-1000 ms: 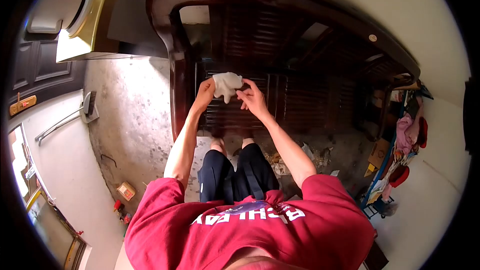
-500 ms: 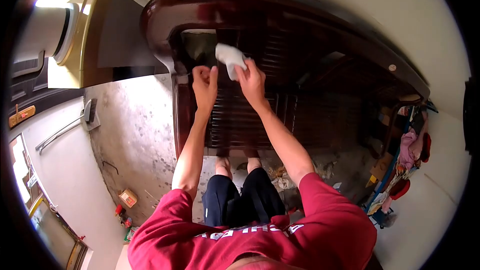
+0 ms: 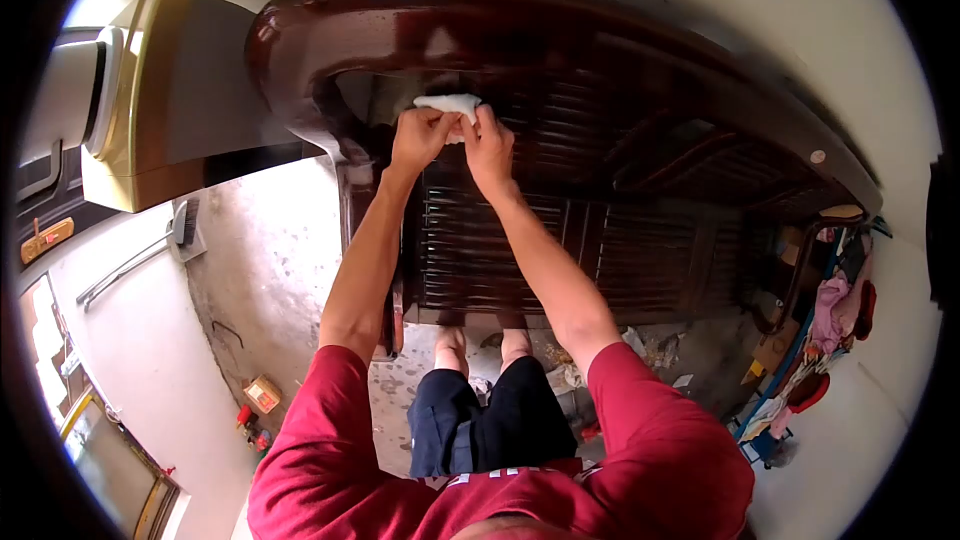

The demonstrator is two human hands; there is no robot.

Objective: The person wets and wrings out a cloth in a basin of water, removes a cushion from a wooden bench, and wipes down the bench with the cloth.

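Observation:
Both of my hands meet on a white cloth (image 3: pixel 449 104), which is bunched up above the left end of a dark, glossy wooden bench (image 3: pixel 560 30). My left hand (image 3: pixel 421 140) pinches the cloth's lower left part. On its right side, my right hand (image 3: pixel 488 150) grips it with bent fingers. The bench's slatted backrest and slatted seat spread out beyond and below my hands. Part of the cloth is hidden behind my fingers.
A cabinet with a yellowish edge (image 3: pixel 150 90) stands against the bench's left end. A long-handled broom (image 3: pixel 184 222) leans by the left wall. Clothes (image 3: pixel 830 310) hang on a rack at right. A small box (image 3: pixel 262 395) and litter lie on the floor.
My left hand has moved up and right and taken hold of the cloth, which only my right hand held before. The cloth is now gathered between both hands. The view has shifted slightly.

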